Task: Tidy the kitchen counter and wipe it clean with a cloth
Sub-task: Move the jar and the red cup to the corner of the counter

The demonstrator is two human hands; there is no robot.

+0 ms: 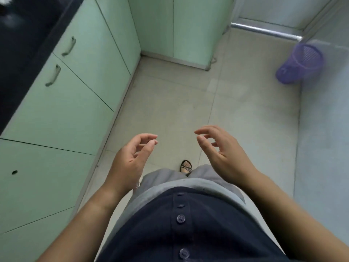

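Counter point(17, 46) dark, top left, both hands point(130, 157) empty, apart

- Pale green cabinet doors point(75, 103) run along the left side of the floor, two of them with curved metal handles point(69, 46).
- More green cabinet panels point(170, 25) stand at the far end, meeting the left run at a corner.
- A beige tiled floor point(188, 106) fills the middle.
- A purple mesh wastebasket point(300, 63) stands near the floor's far right edge, beside the pale wall point(324, 129).
- A metal threshold strip point(264, 31) lies across the floor's far right corner.
- A sandalled foot point(186, 166) shows on the floor below grey trousers point(162, 178) and a dark buttoned shirt point(198, 224).
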